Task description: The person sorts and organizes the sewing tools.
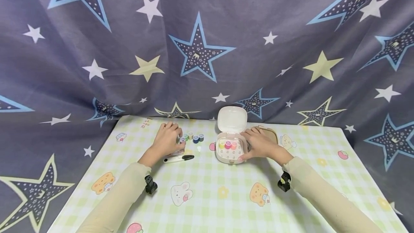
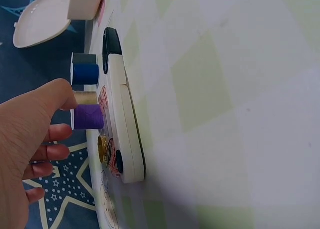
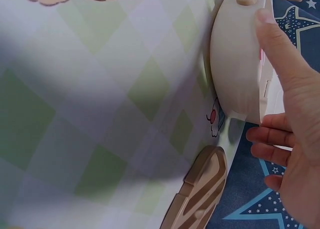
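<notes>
My left hand (image 1: 166,141) reaches over a small group of thread spools. In the left wrist view its thumb and fingertips are beside a purple thread spool (image 2: 87,117), with a tan spool (image 2: 86,97) and a blue spool (image 2: 86,74) alongside. My right hand (image 1: 260,145) holds a cream sewing box (image 3: 235,64) at its right side, thumb on the front rim and fingers round the back. The lid (image 1: 232,119) stands open. Inside, yellow, magenta (image 1: 228,145) and pink spools sit in a row behind rows of small pegs.
A slim white tool with black ends (image 1: 178,159) lies in front of the spools. Beside it is a gold ring-like piece (image 2: 102,149). A brown slotted piece (image 3: 205,194) lies behind the right hand. A star-patterned curtain (image 1: 200,89) hangs at the table's back edge.
</notes>
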Demonstrator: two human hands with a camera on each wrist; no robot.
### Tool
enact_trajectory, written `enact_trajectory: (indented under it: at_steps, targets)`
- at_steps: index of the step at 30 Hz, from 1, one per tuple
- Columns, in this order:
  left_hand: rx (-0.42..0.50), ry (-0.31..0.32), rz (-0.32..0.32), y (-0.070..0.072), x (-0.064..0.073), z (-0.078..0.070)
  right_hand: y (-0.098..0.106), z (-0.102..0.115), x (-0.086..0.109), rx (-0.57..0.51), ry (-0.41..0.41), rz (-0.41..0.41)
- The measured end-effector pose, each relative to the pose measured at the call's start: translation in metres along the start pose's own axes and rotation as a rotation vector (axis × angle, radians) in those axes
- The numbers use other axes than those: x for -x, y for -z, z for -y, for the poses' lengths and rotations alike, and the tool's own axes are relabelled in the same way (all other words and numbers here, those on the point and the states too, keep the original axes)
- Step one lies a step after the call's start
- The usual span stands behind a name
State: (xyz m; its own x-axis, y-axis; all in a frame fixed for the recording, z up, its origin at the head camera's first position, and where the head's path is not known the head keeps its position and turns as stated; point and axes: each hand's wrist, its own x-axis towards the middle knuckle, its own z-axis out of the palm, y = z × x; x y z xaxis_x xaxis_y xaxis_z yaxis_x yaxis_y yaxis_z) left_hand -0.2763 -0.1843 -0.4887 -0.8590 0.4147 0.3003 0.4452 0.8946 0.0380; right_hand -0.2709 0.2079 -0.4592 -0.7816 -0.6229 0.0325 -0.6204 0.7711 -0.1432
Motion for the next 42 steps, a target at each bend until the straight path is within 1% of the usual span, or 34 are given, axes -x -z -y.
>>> enact_trajectory:
  at_steps: [7, 15, 23, 28, 32, 35, 39, 42]
  targets:
    - [-0.01, 0.002, 0.012, 0.0, -0.001, 0.0, 0.001, 0.001, 0.0, -0.005, -0.002, 0.003]
    - [0.007, 0.0, 0.016, -0.001, -0.002, -0.001, 0.003, 0.002, 0.002, -0.009, -0.015, 0.009]
    - [0.011, -0.001, 0.014, -0.002, 0.0, 0.001, 0.001, 0.001, 0.001, -0.006, 0.001, 0.004]
    - [0.013, -0.009, -0.005, -0.001, 0.0, 0.003, 0.003, 0.002, 0.001, -0.01, -0.001, 0.005]
    - [0.014, -0.028, -0.031, 0.004, -0.001, 0.003, 0.004, 0.003, 0.001, -0.011, -0.002, 0.004]
    - [0.017, -0.056, -0.063, 0.008, -0.003, 0.0, 0.003, 0.003, 0.001, -0.005, 0.0, 0.0]
    - [0.023, -0.106, -0.089, 0.019, -0.01, -0.009, 0.003, 0.003, 0.001, 0.004, -0.003, -0.001]
    - [0.02, -0.141, -0.093, 0.029, -0.016, -0.019, 0.001, 0.002, 0.0, 0.009, -0.002, -0.004]
